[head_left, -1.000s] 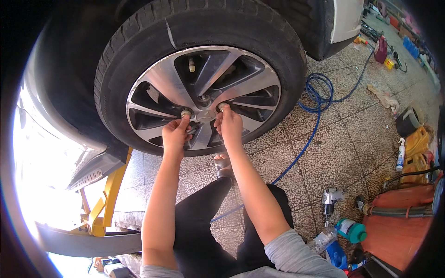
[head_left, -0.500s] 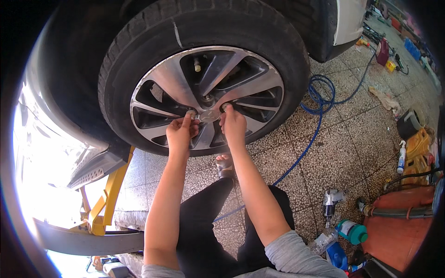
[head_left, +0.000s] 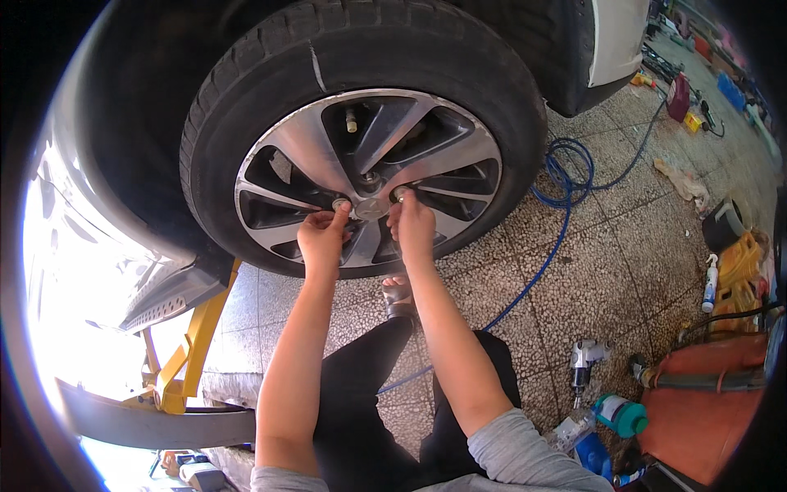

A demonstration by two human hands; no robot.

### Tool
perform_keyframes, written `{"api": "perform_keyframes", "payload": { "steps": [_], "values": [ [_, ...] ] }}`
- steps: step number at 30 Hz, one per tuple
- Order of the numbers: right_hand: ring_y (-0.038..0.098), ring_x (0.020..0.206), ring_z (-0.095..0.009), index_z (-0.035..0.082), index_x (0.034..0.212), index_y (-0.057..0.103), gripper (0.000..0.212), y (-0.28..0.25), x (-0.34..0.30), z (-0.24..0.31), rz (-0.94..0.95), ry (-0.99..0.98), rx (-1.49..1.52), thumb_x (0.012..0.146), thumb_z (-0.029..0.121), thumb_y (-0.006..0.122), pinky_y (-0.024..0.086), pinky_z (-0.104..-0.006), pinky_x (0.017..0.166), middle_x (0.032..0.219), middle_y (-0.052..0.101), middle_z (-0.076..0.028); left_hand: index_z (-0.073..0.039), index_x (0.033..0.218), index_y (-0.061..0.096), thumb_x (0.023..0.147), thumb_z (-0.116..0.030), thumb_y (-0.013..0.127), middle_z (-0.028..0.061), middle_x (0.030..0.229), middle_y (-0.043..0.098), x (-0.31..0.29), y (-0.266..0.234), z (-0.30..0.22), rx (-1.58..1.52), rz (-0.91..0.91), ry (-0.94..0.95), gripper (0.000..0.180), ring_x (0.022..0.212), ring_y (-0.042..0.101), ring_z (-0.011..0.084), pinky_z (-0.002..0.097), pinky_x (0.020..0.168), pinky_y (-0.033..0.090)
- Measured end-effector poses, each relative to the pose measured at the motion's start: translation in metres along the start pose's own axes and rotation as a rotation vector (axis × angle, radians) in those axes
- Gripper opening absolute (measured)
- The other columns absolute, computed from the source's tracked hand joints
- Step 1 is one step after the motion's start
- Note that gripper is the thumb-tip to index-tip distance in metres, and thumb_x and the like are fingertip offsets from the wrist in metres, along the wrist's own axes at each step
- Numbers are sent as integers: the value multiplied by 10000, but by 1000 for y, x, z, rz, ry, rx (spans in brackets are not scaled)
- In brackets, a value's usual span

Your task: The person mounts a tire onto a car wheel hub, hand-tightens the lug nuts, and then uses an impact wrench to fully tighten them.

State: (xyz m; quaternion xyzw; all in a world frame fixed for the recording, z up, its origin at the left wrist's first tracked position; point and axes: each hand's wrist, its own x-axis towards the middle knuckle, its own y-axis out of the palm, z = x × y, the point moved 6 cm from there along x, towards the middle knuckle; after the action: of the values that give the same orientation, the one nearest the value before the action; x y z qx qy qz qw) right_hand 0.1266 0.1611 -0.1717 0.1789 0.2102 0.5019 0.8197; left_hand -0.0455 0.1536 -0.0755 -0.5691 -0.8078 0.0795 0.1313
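Left hand (head_left: 321, 238) and right hand (head_left: 412, 225) each pinch a wheel nut (head_left: 339, 203) just above their fingertips; a loose grip could drop one onto the floor (head_left: 607, 271) below.

Car repair workshop, tyre bay.
A car's alloy wheel (head_left: 369, 176) hangs raised beside a yellow lift arm (head_left: 184, 361); a blue air hose (head_left: 557, 238) snakes over the speckled tile floor (head_left: 623, 279) near an impact wrench (head_left: 584, 361), spray bottles and scattered tools.
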Motion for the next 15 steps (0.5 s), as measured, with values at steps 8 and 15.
{"api": "perform_keyframes", "payload": {
  "steps": [8,15],
  "values": [
    [593,545,-219,-30,739,585,520,1,2,-3,-11,63,-14,1003,417,565,449,-351,527,604,603,-107,-2,886,659,980,-481,637,41,739,645,-3,12,9,16,286,-128,489,572,566,110,239,534,482],
    [512,430,-117,33,747,590,488,3,2,-2,-30,-11,51,1040,414,503,363,-254,389,546,575,-39,-19,904,643,989,-436,640,29,759,605,-8,13,11,-249,277,-280,425,616,540,108,254,557,478]
  ]
}}
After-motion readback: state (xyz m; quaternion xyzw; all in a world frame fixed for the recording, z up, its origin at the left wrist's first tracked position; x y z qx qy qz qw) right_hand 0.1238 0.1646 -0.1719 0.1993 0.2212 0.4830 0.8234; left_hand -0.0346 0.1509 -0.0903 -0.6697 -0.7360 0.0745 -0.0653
